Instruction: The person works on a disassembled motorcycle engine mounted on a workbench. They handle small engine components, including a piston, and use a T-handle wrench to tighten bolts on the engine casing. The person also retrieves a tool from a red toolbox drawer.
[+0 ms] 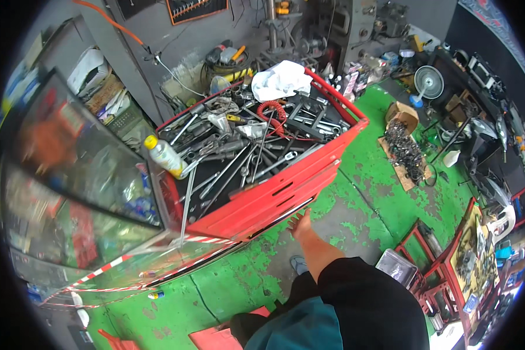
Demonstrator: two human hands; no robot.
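Note:
My right hand (300,225) reaches forward from a black sleeve, low beside the front of a red tool cabinet (262,207). Its fingers look apart and nothing shows in them; whether they touch the drawer edge I cannot tell. My left hand is out of view. Across the cabinet's top lie wrenches, sockets, long bars and pliers in a heap. Among them are a coiled red hose (272,111) and a white cloth (281,80) at the back. A bottle with a yellow cap (164,155) leans at the cabinet's left side.
A glass display case (93,175) edged with red-and-white tape stands left. Worn green floor (356,216) stretches right, with a cardboard sheet of metal parts (405,153) and a fan (429,83). A metal tray (396,267) and red frames are near right.

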